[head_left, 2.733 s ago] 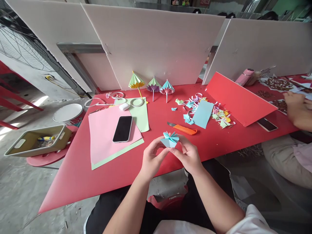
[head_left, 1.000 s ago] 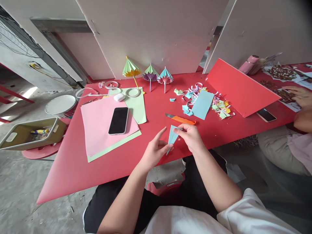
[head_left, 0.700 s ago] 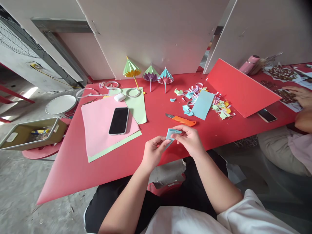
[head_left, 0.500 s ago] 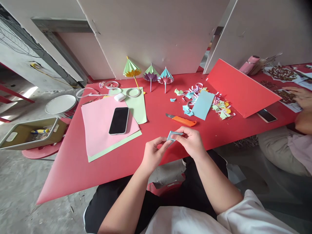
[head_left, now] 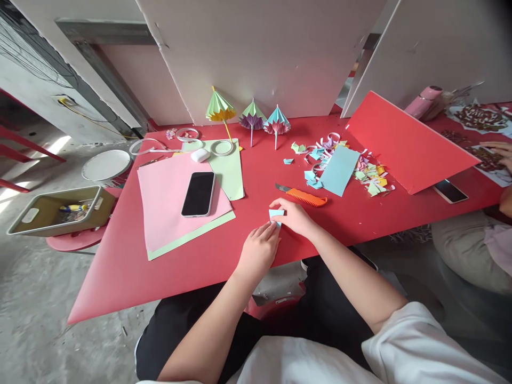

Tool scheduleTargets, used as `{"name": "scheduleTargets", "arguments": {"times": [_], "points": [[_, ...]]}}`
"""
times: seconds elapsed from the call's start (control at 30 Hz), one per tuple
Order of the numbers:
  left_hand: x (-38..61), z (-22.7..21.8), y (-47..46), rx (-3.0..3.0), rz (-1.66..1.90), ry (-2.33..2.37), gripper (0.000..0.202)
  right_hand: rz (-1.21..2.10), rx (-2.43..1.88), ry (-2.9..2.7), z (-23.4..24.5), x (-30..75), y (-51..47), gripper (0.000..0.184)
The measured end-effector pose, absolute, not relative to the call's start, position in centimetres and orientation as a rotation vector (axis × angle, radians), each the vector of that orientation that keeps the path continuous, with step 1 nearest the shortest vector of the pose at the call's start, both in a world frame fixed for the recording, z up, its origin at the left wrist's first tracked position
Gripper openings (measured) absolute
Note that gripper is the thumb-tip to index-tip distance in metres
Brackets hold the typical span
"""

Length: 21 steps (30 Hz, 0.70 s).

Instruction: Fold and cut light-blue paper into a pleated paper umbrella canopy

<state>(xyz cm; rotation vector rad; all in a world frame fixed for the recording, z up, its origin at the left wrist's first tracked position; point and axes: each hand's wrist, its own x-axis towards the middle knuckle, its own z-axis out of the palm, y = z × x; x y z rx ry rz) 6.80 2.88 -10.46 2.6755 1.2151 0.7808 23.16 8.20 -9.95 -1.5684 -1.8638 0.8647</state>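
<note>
A small folded piece of light blue paper (head_left: 276, 213) lies against the red tabletop near its front edge. My left hand (head_left: 261, 248) presses its fingertips, held together, on the lower part of the paper. From the right, my right hand (head_left: 296, 216) has its fingers bent around the paper's upper and right edges; its thumb is partly hidden. Just beyond it rests an orange utility knife (head_left: 307, 197) with the blade out. A light blue paper sheet (head_left: 341, 169) lies over a heap of colourful paper scraps (head_left: 372, 176).
Three paper umbrellas (head_left: 253, 120) stand at the back. On the left, a phone (head_left: 199, 193) lies on pink paper (head_left: 162, 205) over green sheets. A tilted red board (head_left: 408, 141) stands at right, near another person's hand (head_left: 500, 152). A bin (head_left: 60, 213) sits left of the table.
Both hands have lowered the folded paper from above the table edge onto the tabletop. My left fingers now press down on it instead of pinching it. The view has shifted slightly.
</note>
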Motion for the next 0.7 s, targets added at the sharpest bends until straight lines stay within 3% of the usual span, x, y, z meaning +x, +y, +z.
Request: {"name": "scheduleTargets", "arguments": {"times": [0.17,0.5,0.6,0.7], "points": [[6.9,-11.1,2.5,2.725,0.67,1.188,0.031,0.551,-1.508,-2.027,-10.3,23.9,7.5,0.014],[4.6,-10.3,2.1,2.833,0.422,0.962,0.048,0.136,-1.49,-2.179,-11.4,24.1,4.9,0.021],[3.8,-9.6,2.7,2.825,0.43,0.887,0.045,0.113,-1.513,-2.221,-11.3,24.0,4.5,0.027],[4.0,-9.1,4.5,2.763,0.519,0.83,0.03,0.145,-1.54,-2.249,-11.3,24.1,4.3,0.031]]}}
